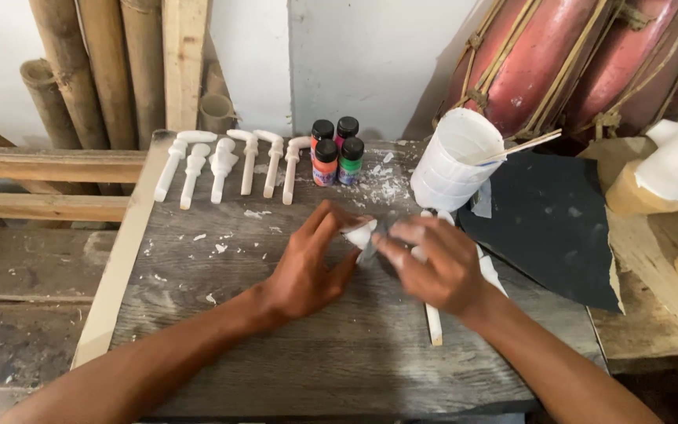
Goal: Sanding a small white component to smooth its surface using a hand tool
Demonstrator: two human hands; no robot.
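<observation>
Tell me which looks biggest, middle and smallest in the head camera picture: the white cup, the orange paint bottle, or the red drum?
1. Red drum, biggest by far, though partly cut off by the picture's edge.
2. White cup with a stick in it.
3. Orange paint bottle, smallest.
All three sit at a similar distance, so the order seems safe.

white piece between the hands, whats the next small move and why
Probably keep rubbing the grey sanding scrap along the white carved piece, turning it a little. The left hand pinches the piece by its end while the right hand, blurred, presses the scrap against it; white dust already lies on the wooden table.
</observation>
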